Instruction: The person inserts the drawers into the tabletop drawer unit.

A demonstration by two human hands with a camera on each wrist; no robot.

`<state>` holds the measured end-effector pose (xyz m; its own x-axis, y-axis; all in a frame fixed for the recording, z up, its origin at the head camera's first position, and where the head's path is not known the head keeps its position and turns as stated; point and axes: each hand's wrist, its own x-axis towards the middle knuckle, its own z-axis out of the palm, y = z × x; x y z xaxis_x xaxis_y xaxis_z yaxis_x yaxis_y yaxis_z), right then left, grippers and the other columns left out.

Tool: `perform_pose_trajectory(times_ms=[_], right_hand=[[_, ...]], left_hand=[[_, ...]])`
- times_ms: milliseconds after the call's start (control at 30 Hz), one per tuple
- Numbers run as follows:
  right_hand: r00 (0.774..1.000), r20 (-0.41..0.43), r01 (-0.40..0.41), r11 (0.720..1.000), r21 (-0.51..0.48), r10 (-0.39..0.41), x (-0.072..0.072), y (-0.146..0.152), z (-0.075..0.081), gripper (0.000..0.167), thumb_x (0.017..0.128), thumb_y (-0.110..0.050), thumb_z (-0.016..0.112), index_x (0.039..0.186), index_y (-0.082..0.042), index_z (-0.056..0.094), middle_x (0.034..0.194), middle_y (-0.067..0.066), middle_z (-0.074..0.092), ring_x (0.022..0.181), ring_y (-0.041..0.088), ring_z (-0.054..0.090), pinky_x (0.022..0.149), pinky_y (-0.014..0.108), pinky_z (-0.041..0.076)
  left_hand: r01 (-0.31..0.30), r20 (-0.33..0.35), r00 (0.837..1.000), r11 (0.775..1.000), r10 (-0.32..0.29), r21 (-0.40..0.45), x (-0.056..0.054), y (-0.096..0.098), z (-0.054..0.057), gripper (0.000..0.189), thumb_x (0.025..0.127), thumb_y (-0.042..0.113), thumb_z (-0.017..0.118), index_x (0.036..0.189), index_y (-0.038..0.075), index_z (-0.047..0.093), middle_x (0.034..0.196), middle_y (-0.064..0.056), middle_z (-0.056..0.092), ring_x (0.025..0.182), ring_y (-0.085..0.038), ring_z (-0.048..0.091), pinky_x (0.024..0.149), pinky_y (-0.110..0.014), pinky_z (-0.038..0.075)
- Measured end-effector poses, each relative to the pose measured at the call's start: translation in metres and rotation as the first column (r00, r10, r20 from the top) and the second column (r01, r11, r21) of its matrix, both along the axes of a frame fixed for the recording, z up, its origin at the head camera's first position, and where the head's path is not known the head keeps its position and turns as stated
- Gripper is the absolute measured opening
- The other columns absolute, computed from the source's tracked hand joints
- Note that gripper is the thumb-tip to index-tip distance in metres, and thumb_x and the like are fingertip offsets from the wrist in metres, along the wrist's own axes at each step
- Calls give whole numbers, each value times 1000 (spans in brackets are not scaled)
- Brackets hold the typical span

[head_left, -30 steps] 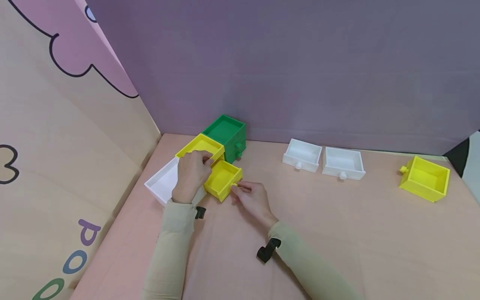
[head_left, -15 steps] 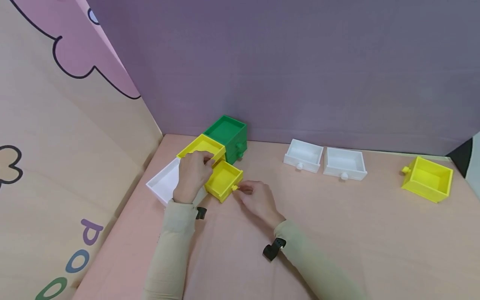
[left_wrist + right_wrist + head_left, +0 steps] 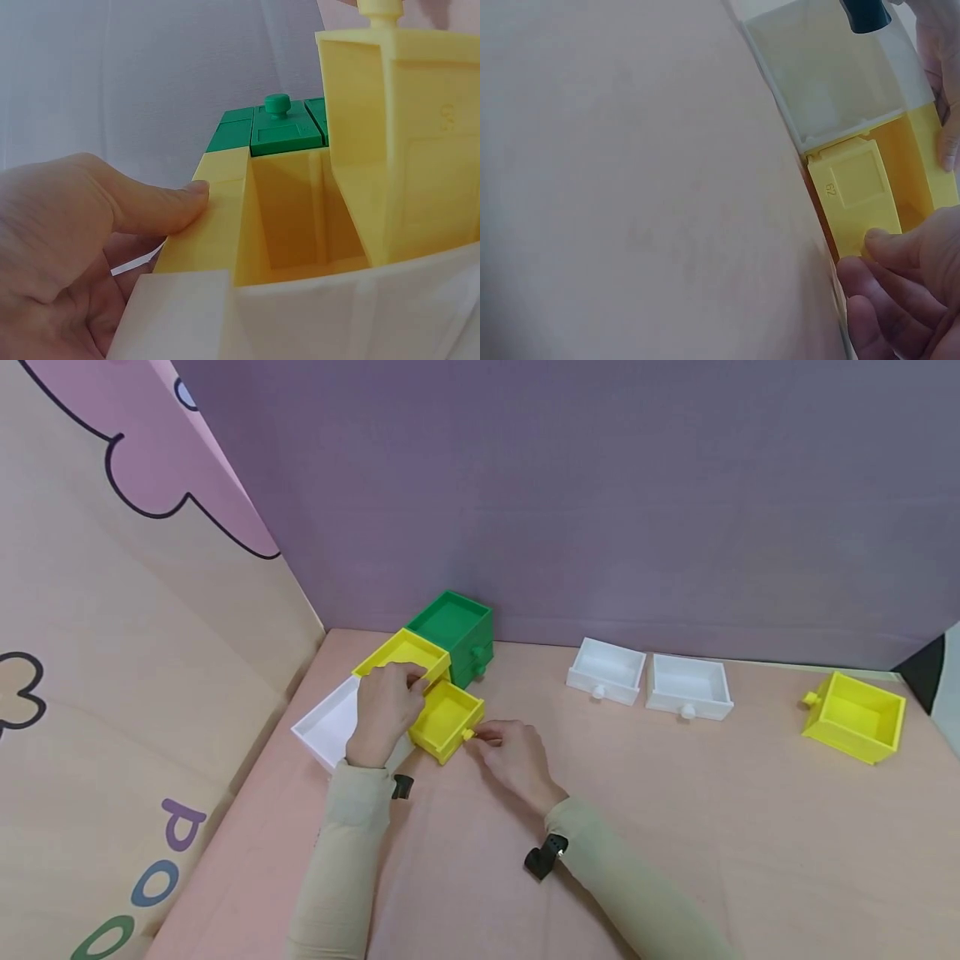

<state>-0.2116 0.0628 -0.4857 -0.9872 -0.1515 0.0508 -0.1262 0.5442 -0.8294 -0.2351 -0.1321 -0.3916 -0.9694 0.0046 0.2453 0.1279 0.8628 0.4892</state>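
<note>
A yellow drawer [image 3: 444,718] sticks out from the lower opening of the yellow drawer cabinet [image 3: 397,648], the inside of that opening showing above it in the left wrist view. My right hand [image 3: 517,760] pinches the drawer's small round knob [image 3: 468,734] between thumb and fingers. At the cabinet's top front my left hand [image 3: 386,710] grips the yellow edge, its thumb [image 3: 176,210] laid along it; the other fingers are partly hidden. A white cabinet [image 3: 326,727] adjoins the yellow one on the near side, partly covered by the left hand. A green cabinet [image 3: 453,627] adjoins its far side.
Two white drawers [image 3: 606,671] lie side by side near the back of the pink-covered table [image 3: 750,860]. Farther right stands another yellow drawer [image 3: 855,718], its knob to the left. A purple-grey wall [image 3: 600,510] rises behind.
The right hand has shifted slightly to the right, leaving more of the knob visible. The left hand keeps its hold, and the yellow drawer has barely moved.
</note>
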Motion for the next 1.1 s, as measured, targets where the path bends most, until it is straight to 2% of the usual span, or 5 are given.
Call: perform_pose_trajectory(times_ms=[400,667,933,1100], right_hand=[[1000,7,3,1000,-6,-3,-8,-4,-1,21,97,-20,80,116,-12,83,114,2,82,113,24,74,104,47,59],[999,51,-1,998,-58,4,-15,-6,-5,20,97,-21,80,115,-14,83,113,1,83,116,23,73,105,46,58],[998,66,17,996,-91,-11,-20,-13,-4,19,98,-22,79,116,-15,84,111,0,82,112,21,73,104,45,58],[997,75,30,995,-91,-23,-22,-19,-6,20,98,-24,79,115,-16,84,109,-1,82,104,18,73,99,41,61]], left_hand=[[8,16,1000,1000,-9,10,0,3,-2,23,101,12,72,119,2,81,107,-15,82,85,-32,74,74,-41,61],[-4,40,999,1000,3,20,0,3,-2,24,101,14,72,120,2,80,110,-14,82,88,-31,75,76,-40,61],[4,36,999,1000,-4,3,-1,1,1,25,102,14,71,121,2,80,110,-15,82,88,-33,74,78,-42,60],[0,29,1000,1000,0,-2,-1,0,1,24,101,14,72,120,3,80,109,-15,82,89,-33,75,78,-43,61]])
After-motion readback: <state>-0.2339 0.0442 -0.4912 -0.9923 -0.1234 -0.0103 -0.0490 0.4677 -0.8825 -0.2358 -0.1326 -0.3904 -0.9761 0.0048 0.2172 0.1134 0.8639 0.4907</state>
